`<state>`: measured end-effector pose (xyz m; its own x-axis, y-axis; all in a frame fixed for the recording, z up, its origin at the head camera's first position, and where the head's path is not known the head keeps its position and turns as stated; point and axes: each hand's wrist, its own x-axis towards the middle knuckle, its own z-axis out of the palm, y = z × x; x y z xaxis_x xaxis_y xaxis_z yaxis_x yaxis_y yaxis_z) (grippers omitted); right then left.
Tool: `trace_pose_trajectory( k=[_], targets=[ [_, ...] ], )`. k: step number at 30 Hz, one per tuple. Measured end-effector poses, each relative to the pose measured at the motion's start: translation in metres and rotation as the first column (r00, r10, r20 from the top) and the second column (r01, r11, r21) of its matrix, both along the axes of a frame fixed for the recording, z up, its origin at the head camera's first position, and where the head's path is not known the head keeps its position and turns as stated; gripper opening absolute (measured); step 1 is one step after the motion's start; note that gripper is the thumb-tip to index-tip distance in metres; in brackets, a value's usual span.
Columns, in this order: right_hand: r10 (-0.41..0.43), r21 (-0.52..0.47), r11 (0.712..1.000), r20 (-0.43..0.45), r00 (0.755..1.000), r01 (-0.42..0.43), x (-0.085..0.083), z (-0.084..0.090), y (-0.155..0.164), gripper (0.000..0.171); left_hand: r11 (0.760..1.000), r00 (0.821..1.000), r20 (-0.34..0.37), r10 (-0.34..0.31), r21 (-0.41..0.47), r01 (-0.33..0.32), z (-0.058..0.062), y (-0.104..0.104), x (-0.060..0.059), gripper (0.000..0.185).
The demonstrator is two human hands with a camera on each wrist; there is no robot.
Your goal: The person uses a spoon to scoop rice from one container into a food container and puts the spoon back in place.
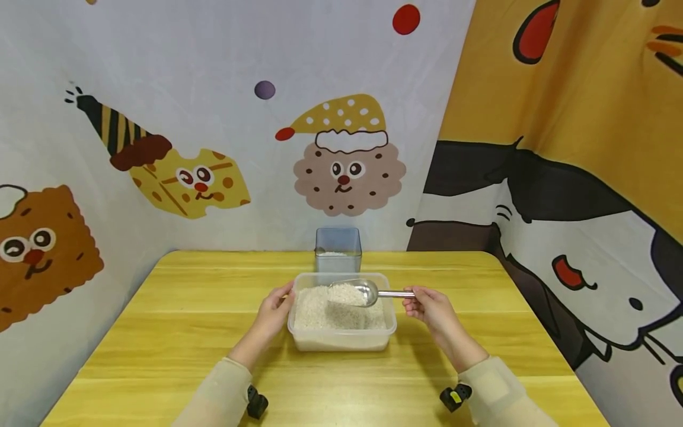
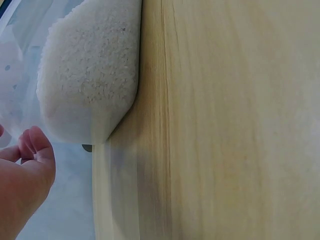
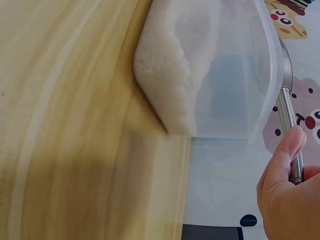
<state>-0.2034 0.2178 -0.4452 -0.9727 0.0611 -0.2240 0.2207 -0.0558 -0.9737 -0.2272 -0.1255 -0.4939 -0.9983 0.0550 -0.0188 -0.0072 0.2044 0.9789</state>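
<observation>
A clear plastic tub (image 1: 341,341) filled with white rice (image 1: 315,311) stands on the table. My right hand (image 1: 433,308) pinches the handle of a metal scoop (image 1: 370,292) between thumb and fingers. The scoop is level above the tub, with a heap of rice (image 1: 347,293) in its bowl. At the tub's left side my left hand (image 1: 273,311) rests its fingers against the wall near the rim. The left wrist view shows that hand (image 2: 27,175) beside the tub's corner, its fingers partly cut off by the frame edge. In the right wrist view the scoop's handle (image 3: 287,112) shows beyond the tub's rim.
Directly behind the tub stands a bluish clear square container (image 1: 338,261) with a little rice inside. The yellow wood-grain table (image 1: 187,344) ends at a printed cloth wall (image 1: 224,118). A dark device (image 1: 257,403) sits on each wrist.
</observation>
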Motion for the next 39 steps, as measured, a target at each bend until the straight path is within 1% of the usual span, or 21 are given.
trace_pose_trajectory(
  k=[3, 9, 14, 21, 24, 29, 32, 35, 39],
  targets=[
    [0.008, -0.006, 1.000, 0.002, 1.000, -0.008, -0.001, 0.002, 0.001, 0.038, 1.000, 1.000, -0.008, -0.004, -0.003, 0.004, -0.001, -0.001, 0.000, 0.045],
    [-0.013, -0.021, 1.000, 0.010, 1.000, 0.013, -0.007, 0.009, 0.004, 0.036, 1.000, 1.000, 0.003, -0.002, 0.006, 0.002, -0.001, -0.001, 0.000, 0.044],
    [-0.006, -0.051, 0.999, -0.022, 1.000, 0.005, -0.015, 0.020, 0.008, 0.033, 1.000, 1.000, 0.010, 0.002, 0.012, -0.003, 0.001, 0.000, 0.000, 0.044],
    [-0.021, -0.110, 0.994, -0.060, 0.998, 0.014, -0.030, 0.037, 0.014, 0.028, 1.000, 1.000, -0.003, -0.010, 0.005, 0.010, 0.002, 0.000, 0.000, 0.045],
    [-0.026, -0.106, 0.994, -0.069, 0.997, 0.018, -0.037, 0.044, 0.015, 0.028, 1.000, 1.000, 0.001, -0.008, -0.001, 0.008, 0.001, -0.001, 0.000, 0.045],
    [-0.058, -0.106, 0.993, -0.075, 0.995, 0.050, -0.050, 0.051, 0.014, 0.024, 1.000, 1.000, -0.002, -0.001, -0.005, 0.001, -0.001, -0.001, 0.001, 0.045],
    [-0.078, -0.089, 0.993, -0.071, 0.994, 0.072, -0.057, 0.054, 0.014, 0.023, 1.000, 1.000, -0.008, -0.007, -0.006, 0.007, -0.001, -0.001, 0.001, 0.045],
    [-0.095, -0.060, 0.994, -0.070, 0.993, 0.091, -0.064, 0.056, 0.013, 0.023, 1.000, 1.000, -0.004, -0.016, 0.009, 0.016, 0.002, -0.001, 0.001, 0.045],
    [-0.116, -0.036, 0.993, -0.085, 0.990, 0.113, -0.072, 0.057, 0.014, 0.026, 0.999, 0.999, 0.008, -0.031, 0.016, 0.031, 0.020, 0.002, 0.009, 0.045]
  ],
)
